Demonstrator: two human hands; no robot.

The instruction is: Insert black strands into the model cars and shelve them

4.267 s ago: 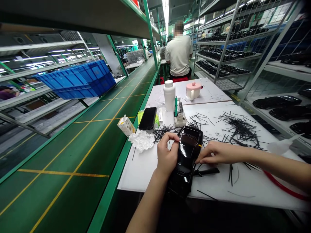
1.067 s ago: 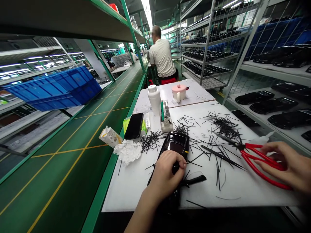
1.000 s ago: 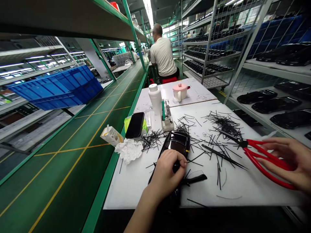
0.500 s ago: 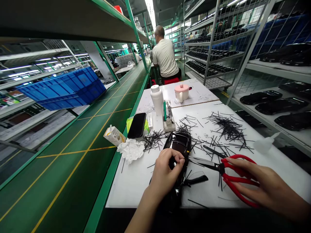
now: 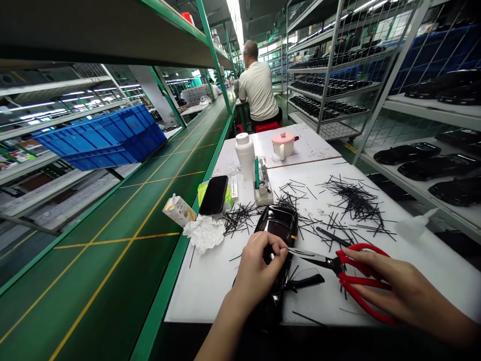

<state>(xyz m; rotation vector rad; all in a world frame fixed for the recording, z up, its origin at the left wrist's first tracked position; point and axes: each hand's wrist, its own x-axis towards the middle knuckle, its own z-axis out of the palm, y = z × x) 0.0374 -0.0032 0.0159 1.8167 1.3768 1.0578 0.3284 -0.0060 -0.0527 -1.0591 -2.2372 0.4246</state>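
A glossy black model car (image 5: 277, 216) lies on the white table, its near end at the table's front edge. Over its middle, my left hand (image 5: 257, 260) has thumb and forefinger pinched together; whatever is between them is too small to make out. My right hand (image 5: 404, 288) grips the red handles of a pair of scissors (image 5: 332, 263), whose blade tips reach my left fingertips. The car's black door (image 5: 306, 282) seems to stick out to the right, below the blades. Beyond the scissors lies a slim dark tool (image 5: 331, 235).
Thin black strips (image 5: 353, 198) lie in heaps across the table. A phone (image 5: 214, 194), crumpled tissue (image 5: 205, 233), drink carton (image 5: 179, 210), white bottle (image 5: 245, 155) and lidded cup (image 5: 283, 144) stand farther off. The green conveyor (image 5: 124, 250) runs along the left; racks (image 5: 432, 105) hold black cars.
My right hand has brought the scissors left, so the blade tips now meet my left fingertips. The left hand keeps its pinch over the car. The view has shifted slightly.
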